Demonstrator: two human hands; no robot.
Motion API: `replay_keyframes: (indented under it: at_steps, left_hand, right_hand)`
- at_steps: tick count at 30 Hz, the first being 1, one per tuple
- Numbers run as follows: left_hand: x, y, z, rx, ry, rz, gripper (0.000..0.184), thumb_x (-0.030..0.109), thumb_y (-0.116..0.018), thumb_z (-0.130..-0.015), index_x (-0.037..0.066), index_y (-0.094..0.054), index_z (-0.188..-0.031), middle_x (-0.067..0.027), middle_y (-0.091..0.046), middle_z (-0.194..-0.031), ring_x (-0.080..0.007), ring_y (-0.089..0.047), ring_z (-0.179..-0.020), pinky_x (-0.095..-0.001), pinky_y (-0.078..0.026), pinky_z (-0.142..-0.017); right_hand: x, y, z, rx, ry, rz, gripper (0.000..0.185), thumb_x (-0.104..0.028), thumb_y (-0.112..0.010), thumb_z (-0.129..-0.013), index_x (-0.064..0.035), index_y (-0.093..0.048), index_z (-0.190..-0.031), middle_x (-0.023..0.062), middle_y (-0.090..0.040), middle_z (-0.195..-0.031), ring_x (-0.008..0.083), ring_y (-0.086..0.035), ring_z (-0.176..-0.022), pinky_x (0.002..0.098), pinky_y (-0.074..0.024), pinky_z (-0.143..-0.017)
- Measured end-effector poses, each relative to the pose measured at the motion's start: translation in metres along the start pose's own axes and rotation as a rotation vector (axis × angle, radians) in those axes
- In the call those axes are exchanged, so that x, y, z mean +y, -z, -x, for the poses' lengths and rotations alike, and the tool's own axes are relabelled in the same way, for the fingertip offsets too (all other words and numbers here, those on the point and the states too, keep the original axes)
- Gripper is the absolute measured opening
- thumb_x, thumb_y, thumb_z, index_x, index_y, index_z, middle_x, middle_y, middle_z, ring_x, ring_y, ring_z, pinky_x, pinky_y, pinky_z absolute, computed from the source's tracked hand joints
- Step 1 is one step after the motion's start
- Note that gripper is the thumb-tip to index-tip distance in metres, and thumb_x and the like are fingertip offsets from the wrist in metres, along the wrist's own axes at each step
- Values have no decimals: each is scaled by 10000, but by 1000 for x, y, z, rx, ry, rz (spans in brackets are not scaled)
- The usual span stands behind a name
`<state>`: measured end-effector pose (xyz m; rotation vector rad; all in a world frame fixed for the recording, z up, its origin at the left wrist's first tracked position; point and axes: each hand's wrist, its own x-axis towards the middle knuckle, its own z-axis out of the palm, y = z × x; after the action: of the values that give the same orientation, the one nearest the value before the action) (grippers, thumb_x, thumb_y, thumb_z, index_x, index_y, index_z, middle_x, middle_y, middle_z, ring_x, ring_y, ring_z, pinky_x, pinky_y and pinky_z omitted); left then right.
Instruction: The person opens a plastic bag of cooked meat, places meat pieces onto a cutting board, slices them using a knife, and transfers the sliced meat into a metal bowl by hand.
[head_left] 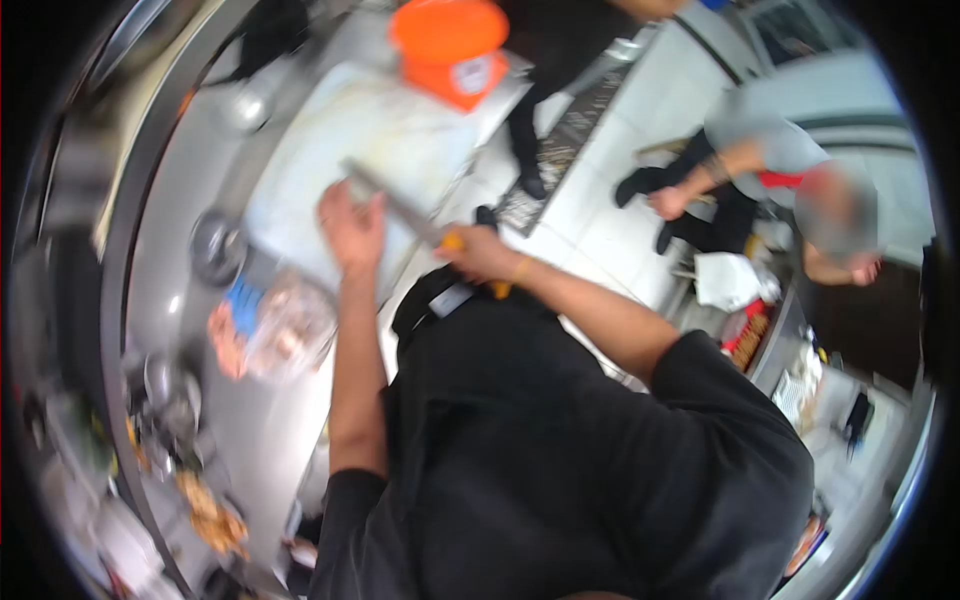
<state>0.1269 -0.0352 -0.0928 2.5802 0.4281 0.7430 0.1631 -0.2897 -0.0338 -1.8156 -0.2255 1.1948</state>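
The knife (399, 207) is gripped by the right hand (484, 254), seemingly for control; the left hand (353, 228) is opened, apparently empty.

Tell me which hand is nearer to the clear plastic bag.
Left. The left hand is ahead of the bag, over the white board; the right hand, gripping the knife, is farther to the right.

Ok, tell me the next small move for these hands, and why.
Probably ease the left hand clear of the knife: it appears close beside the blade, over the white board, while the right hand grips the orange handle.
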Motion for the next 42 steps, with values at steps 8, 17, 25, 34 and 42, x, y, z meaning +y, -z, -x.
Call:
replay_keyframes:
  at_steps: [8, 17, 25, 34, 42]
  left_hand:
    - [29, 18, -4, 17, 4, -107, 666, 437, -701, -983, 22, -559, -1484, -293, -466, -1567, -483, -420, -1450, -575, -336, -1216]
    - [17, 14, -1, -36, 61, -36, 493, 246, -516, -1080, -87, -546, -1443, -322, -464, -1559, -480, -449, -1440, -556, -358, -1198]
    - [13, 6, 3, 45, 203, 79, 436, 192, -498, -1075, -87, -580, -1399, -314, -467, -1550, -479, -470, -1417, -533, -388, -1182]
    - [11, 7, 6, 100, 217, 139, 363, 128, -535, -1065, -75, -615, -1356, -266, -490, -1533, -433, -547, -1351, -472, -556, -1021]
    - [6, 9, 7, 121, 249, 161, 340, 107, -539, -1067, -68, -632, -1343, -231, -497, -1522, -385, -590, -1307, -437, -600, -942]
  right_hand:
    - [-11, -26, -20, -9, 198, 114, 410, -417, -698, -1013, -21, -602, -1054, 112, -675, -628, 230, -670, -480, 386, -536, -454]
    - [-22, -51, -14, -45, 201, 212, 404, -383, -658, -1044, 11, -583, -1096, 115, -694, -644, 238, -699, -507, 393, -559, -481]
    - [-25, -58, -15, -50, 198, 284, 409, -385, -651, -1051, 8, -567, -1123, 105, -678, -602, 254, -693, -497, 410, -562, -523]
    - [-26, -64, -15, -81, 179, 275, 413, -353, -643, -1058, 32, -554, -1175, 115, -679, -619, 264, -693, -497, 412, -564, -510]
    - [-25, -74, -17, -85, 210, 276, 427, -353, -637, -1061, 43, -535, -1183, 130, -680, -626, 270, -690, -490, 420, -563, -495]
